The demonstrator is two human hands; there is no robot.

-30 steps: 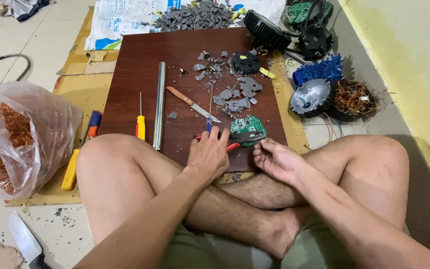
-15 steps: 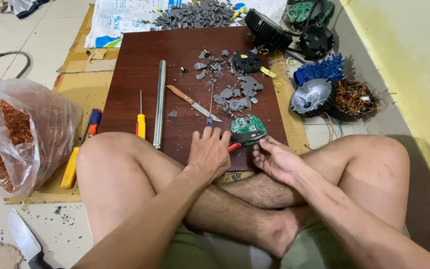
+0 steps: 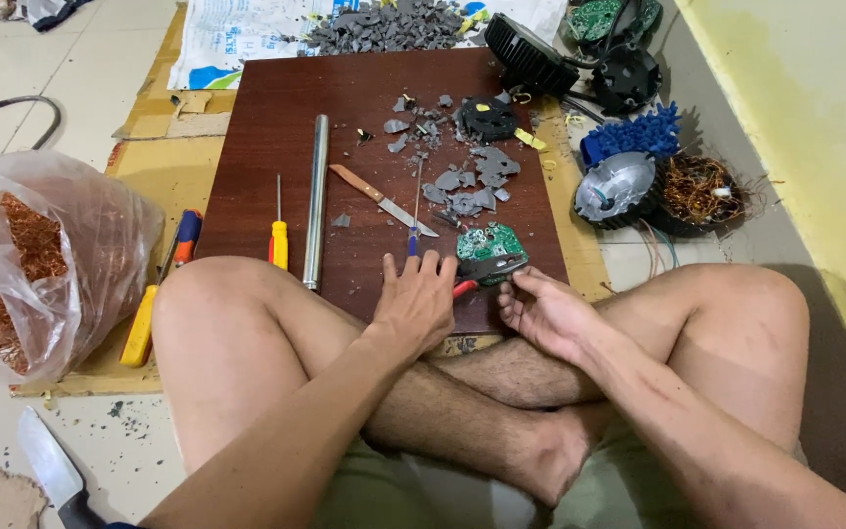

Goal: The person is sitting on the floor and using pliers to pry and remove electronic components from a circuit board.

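Resting flat on the dark wooden board [image 3: 276, 127], left hand [image 3: 418, 299] lies spread beside the red-handled pliers [image 3: 482, 272]; right hand [image 3: 540, 309] pinches their handles, jaws biting the green circuit board [image 3: 492, 240] to steady it.

Clear plastic bag [image 3: 46, 260], crumpled and bulging with copper-coloured wire, sits on the floor at far left beside the cardboard | Printed sheet [image 3: 237, 39], white with blue and green patches, lies flat at the far edge of the brown board [image 3: 276, 127], partly under grey plastic fragments [image 3: 384, 24]
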